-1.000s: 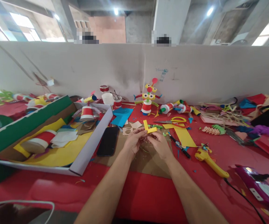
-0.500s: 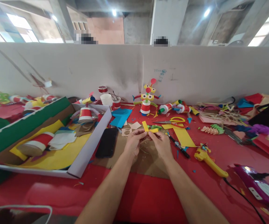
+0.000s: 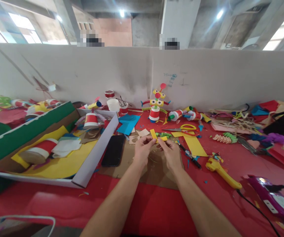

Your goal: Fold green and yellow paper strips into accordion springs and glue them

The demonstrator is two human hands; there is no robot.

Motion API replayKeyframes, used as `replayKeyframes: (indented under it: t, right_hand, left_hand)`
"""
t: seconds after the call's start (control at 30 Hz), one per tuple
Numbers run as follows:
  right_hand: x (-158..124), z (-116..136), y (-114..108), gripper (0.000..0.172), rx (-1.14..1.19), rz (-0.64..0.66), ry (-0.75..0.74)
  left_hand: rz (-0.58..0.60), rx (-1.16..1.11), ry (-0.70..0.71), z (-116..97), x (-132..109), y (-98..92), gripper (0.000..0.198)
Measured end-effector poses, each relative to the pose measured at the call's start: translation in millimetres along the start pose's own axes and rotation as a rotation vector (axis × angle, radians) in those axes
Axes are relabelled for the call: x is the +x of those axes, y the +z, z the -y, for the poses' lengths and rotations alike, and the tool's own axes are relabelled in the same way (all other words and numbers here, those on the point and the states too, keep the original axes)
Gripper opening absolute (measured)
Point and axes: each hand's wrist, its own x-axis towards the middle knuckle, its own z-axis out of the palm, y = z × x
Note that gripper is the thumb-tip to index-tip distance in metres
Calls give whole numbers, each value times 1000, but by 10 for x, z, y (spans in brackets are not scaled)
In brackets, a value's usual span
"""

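Observation:
My left hand (image 3: 143,148) and my right hand (image 3: 171,152) meet over a brown cardboard sheet (image 3: 127,161). Both are closed in a pinch on a folded yellow paper strip (image 3: 153,133); one arm of it points up and the other runs right along my right fingertips. Just behind the strip lies a green pleated paper spring (image 3: 166,135). Small cut pieces of card (image 3: 133,139) rest behind my left hand. A black phone (image 3: 112,150) lies to its left, and a black-handled cutter or pen (image 3: 195,162) lies to the right of my right hand.
An open box (image 3: 85,168) with paper and cups stands at the left. Paper-cup figures (image 3: 154,113) line the wall. Scissors (image 3: 187,127), yellow paper (image 3: 195,146), a yellow glue gun (image 3: 222,174) and a purple power strip (image 3: 270,197) are on the right. Two heads show above the partition.
The camera view has shifted slightly. Both hands stay on the yellow strip, with only small finger movement.

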Motion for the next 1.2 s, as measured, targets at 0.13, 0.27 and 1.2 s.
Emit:
replayKeyframes:
  t: [0.13,0.27,1.2]
  right_hand:
    - [13,-26,14,27,73,-43,38]
    - [27,-26,21,31,140,-94,152]
    - [47,-101,14,25,144,87,61]
  left_hand:
    - [-11,10,-34,0,-32,13,14]
    - [-47,-24,-130,11,-11,-17,17]
    - [-76,-148,-235,16,22,-53,24]
